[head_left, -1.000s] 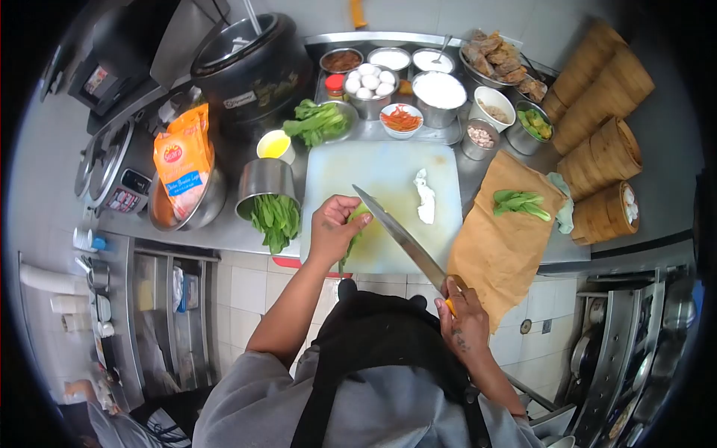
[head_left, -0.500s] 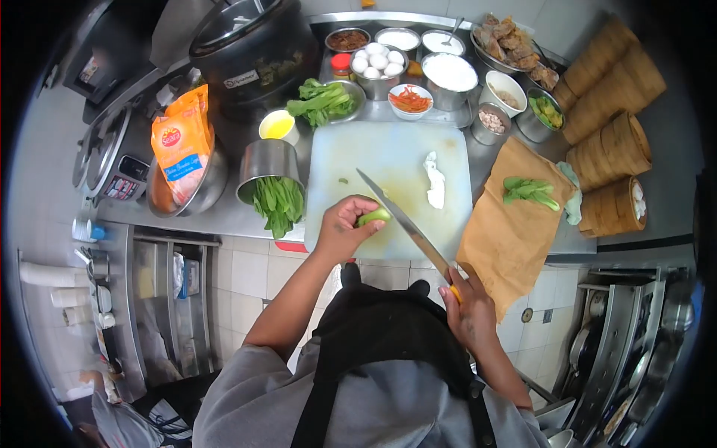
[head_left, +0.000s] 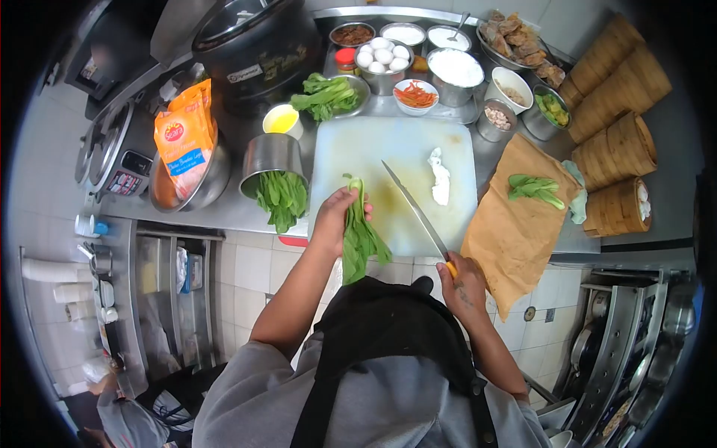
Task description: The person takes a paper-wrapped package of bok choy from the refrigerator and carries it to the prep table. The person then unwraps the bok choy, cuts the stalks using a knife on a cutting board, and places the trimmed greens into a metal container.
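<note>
My left hand (head_left: 336, 216) pinches a leafy green (head_left: 361, 239) near its stem, over the left front of the white cutting board (head_left: 340, 149); the leaves hang down past the board's front edge. In my right hand (head_left: 459, 284) is the yellow handle of a knife (head_left: 418, 211), its blade pointing up and left across the board, apart from the green. A white strip (head_left: 439, 178) lies at the board's right. Another leafy green (head_left: 535, 190) rests on brown paper (head_left: 515, 231) to the right.
Left of the board are a tilted metal pot of greens (head_left: 272, 158) and a bowl with an orange bag (head_left: 183, 142). Behind it stand a bowl of eggs (head_left: 385, 61) and a bowl of orange strips (head_left: 415, 97). Bamboo steamers (head_left: 616, 153) line the right. Another person (head_left: 131, 418) is at lower left.
The green in my left hand has turned, so its leaves now show hanging down over the board's edge. The knife has shifted slightly right, away from the green.
</note>
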Available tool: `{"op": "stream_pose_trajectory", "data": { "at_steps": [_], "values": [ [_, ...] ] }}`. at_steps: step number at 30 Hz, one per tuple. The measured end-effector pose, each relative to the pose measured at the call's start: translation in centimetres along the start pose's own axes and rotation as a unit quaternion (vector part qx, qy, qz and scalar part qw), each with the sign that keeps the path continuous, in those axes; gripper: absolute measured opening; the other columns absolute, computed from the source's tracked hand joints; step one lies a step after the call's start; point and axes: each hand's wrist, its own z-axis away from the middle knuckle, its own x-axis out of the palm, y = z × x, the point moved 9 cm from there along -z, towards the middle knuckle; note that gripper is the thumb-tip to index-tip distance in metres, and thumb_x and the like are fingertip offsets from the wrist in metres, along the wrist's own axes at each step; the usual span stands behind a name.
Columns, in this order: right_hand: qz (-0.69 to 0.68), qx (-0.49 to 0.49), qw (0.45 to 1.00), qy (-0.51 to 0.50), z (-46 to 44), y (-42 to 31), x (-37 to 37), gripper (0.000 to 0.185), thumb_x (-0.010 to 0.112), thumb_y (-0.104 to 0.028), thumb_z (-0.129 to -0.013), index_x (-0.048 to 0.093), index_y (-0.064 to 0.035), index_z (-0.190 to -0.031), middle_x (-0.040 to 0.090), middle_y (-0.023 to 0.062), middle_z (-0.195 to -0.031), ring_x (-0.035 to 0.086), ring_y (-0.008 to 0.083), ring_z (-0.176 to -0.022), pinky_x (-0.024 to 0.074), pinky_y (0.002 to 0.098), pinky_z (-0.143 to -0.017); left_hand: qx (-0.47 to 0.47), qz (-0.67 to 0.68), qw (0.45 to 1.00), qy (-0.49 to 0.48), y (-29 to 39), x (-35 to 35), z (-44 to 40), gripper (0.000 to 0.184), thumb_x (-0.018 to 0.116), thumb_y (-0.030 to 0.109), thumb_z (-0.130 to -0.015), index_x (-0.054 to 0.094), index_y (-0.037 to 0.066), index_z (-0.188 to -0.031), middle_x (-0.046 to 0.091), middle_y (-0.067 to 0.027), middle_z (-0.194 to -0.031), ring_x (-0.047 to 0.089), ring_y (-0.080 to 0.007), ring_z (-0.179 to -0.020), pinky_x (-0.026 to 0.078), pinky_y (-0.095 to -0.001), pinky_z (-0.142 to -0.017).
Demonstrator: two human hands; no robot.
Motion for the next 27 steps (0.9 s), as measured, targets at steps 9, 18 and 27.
{"op": "stream_pose_trajectory", "data": {
  "at_steps": [9,18,27],
  "values": [
    [-0.042,0.060,0.995,-0.063,-0.4,0.2,3.0,0.038,0.058,-0.031,-0.093,0.061,-0.0002,-0.115,0.065,0.0228,-0.101,0.063,0.0397,-0.094,0.0494,0.0444,-0.084,-0.026,0.248,0.968,-0.034,2.2,0.5,0.3,0.041,0.044,0.031,-0.099,0.052,0.001,-0.125,0.061,-0.0066,-0.092,0.060,-0.0201,-0.079,0.053,-0.0349,-0.074],
    [-0.113,0.146,0.978,-0.097,0.9,3.1,2.9,0.038,0.057,-0.031,-0.093,0.061,0.0010,-0.113,0.065,0.0235,-0.101,0.064,0.0358,-0.094,0.0484,0.0403,-0.083,0.214,-0.294,0.931,0.021,6.9,-0.4,1.6,0.031,0.067,0.005,-0.085,0.062,0.004,-0.116,0.064,-0.0057,-0.097,0.062,-0.0197,-0.089,0.051,-0.0333,-0.080],
    [-0.090,0.127,0.985,-0.079,2.2,3.8,-0.9,0.019,0.057,-0.019,-0.091,0.062,-0.0017,-0.096,0.064,0.0211,-0.076,0.065,0.0369,-0.074,0.0484,0.0434,-0.065,0.307,-0.728,0.598,-0.133,4.8,3.2,2.3,0.038,0.073,0.005,-0.073,0.066,0.008,-0.110,0.064,-0.0089,-0.099,0.059,-0.0282,-0.097,0.047,-0.0383,-0.089]
  ]
}}
